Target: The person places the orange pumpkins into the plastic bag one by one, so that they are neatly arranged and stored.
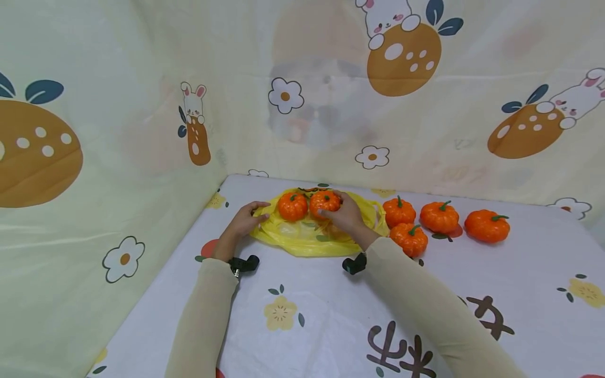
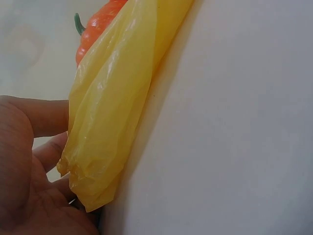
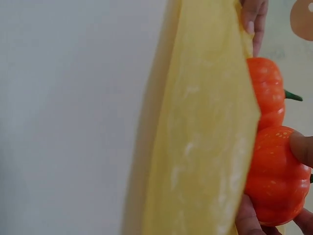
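Note:
A yellow plastic bag (image 1: 295, 244) lies spread on the table. An orange toy pumpkin (image 1: 292, 208) with a green stem sits at the bag, on the left. Just right of it is a second pumpkin (image 1: 321, 200), which my right hand (image 1: 348, 216) grips; in the right wrist view its thumb (image 3: 302, 148) is on top and fingertips are underneath. My left hand (image 1: 243, 221) pinches the bag's left edge between thumb and fingers. In the left wrist view the gathered bag edge (image 2: 105, 142) hangs at these fingers, with part of a pumpkin (image 2: 100, 27) behind it.
Right of the bag stand several more pumpkins: one at the back (image 1: 399, 212), one in front of it (image 1: 409, 242), and others (image 1: 439, 218) farther right. The table (image 1: 321, 294) wears a printed white cloth. Patterned sheets (image 1: 326, 126) rise behind it and at left.

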The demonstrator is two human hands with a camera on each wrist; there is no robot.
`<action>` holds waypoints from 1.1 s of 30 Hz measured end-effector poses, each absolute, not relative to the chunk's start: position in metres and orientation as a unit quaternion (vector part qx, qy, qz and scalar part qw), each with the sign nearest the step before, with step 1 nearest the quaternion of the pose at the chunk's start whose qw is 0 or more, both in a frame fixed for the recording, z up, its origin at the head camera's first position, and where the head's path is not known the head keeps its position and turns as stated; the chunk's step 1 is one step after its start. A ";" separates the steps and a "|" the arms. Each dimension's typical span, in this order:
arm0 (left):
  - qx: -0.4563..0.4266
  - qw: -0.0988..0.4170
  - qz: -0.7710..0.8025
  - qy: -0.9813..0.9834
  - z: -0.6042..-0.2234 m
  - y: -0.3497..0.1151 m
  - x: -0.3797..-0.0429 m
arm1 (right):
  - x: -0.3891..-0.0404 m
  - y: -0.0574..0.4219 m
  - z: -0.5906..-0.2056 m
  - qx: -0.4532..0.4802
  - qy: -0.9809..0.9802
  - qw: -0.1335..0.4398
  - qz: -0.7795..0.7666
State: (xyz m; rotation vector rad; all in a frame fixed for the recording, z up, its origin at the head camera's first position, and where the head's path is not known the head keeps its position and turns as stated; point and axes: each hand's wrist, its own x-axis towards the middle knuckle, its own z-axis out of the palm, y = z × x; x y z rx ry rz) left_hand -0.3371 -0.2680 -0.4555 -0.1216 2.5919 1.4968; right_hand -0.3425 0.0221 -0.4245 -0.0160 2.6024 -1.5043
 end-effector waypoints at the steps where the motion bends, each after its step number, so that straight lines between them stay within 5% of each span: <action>1: -0.041 0.074 0.497 0.863 -0.456 -0.268 -0.337 | -0.343 0.022 -0.426 -0.001 0.865 0.067 -0.498; 33: -0.062 0.078 0.495 0.863 -0.456 -0.267 -0.338 | -0.356 0.009 -0.436 -0.018 0.876 0.052 -0.479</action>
